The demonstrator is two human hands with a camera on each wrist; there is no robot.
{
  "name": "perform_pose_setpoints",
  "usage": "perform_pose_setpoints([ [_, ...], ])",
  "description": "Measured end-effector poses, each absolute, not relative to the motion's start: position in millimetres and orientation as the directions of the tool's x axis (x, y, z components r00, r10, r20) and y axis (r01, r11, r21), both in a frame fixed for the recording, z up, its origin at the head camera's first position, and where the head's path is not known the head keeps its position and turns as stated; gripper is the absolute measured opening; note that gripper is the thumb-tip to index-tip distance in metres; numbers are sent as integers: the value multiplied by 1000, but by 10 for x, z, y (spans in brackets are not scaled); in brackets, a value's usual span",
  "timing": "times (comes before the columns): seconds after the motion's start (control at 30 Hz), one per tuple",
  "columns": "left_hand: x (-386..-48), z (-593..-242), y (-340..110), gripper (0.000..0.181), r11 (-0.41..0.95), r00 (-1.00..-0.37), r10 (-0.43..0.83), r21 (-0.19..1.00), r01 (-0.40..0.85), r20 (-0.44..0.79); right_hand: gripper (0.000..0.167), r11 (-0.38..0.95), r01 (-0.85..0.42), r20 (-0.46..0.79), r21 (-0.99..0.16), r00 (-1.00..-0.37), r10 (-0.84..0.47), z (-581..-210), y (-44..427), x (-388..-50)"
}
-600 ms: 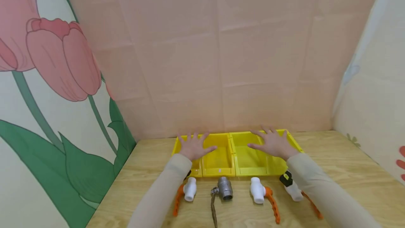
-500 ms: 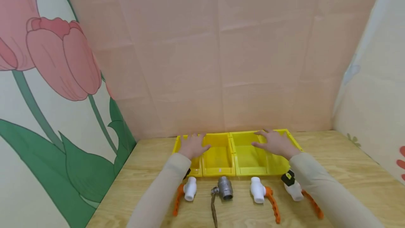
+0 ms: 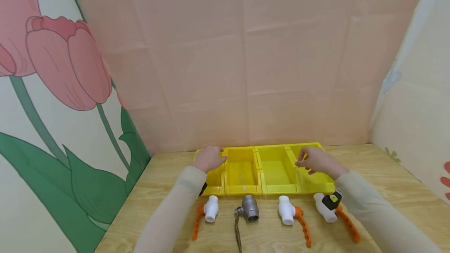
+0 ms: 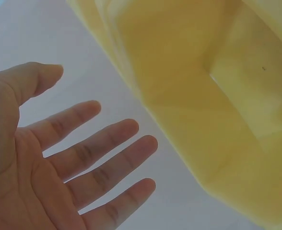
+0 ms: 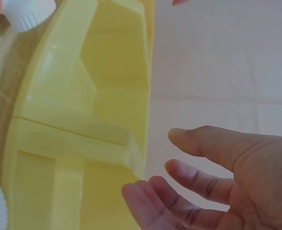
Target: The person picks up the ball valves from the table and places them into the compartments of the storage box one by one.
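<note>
My left hand [image 3: 209, 158] hovers above the leftmost yellow bin [image 3: 215, 193]; in the left wrist view its fingers are spread, gently bent and hold nothing. Over the rightmost yellow bin [image 3: 318, 187] is my right hand [image 3: 321, 161], its fingers loosely bent with nothing between them in the right wrist view. In front of the bins lie a white valve with an orange handle [image 3: 211, 209], a grey metal valve [image 3: 250, 208], a second white valve [image 3: 286, 211] and a third white valve [image 3: 325, 207], the last partly covered by the right wrist's black device.
Two middle bins, one yellow-orange [image 3: 242, 171] and one lighter yellow [image 3: 277, 171], stand side by side between the outer ones. All rest on a wooden table [image 3: 165, 171]. A pinkish cloth wall [image 3: 242, 69] rises behind, with a tulip-printed panel [image 3: 81, 65] at left.
Both hands have gone from widely spread fingers to more bent ones. The right hand has shifted right and a little lower; the left hand has drawn slightly left. The valves stay put.
</note>
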State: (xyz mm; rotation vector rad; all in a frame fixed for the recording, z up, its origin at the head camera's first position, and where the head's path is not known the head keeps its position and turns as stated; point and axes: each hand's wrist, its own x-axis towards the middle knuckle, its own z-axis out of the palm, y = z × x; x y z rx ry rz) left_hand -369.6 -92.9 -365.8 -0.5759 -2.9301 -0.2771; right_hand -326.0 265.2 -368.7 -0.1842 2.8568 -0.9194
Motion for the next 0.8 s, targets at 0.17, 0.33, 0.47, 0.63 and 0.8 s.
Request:
perform_pose_setpoints([
  [0.17, -3688, -3655, -935, 39, 914, -923, 351, 158, 375, 159, 21, 792, -38, -125, -609, -982, -143, -3749, 2637, -3201],
  [0.33, -3684, -3659, -944, 39, 914, -923, 350, 158, 374, 158, 21, 800, -24, -129, -599, -984, -126, -3857, 2635, -3205],
  [0.47, -3675, -3642, -969, 39, 916, -921, 351, 141, 375, 167, 21, 800, -5, -133, -601, -985, -106, -3910, 2633, -3222],
  [0.63, -3580, -3504, -1037, 39, 925, -929, 332, 140, 355, 164, 21, 785, 12, -145, -620, -984, -99, -3931, 2631, -3222],
  [0.8, -3370, -3277, -1132, 43, 907, -936, 319, 240, 347, 149, 22, 761, 17, -157, -649, -981, -112, -3951, 2662, -3208],
])
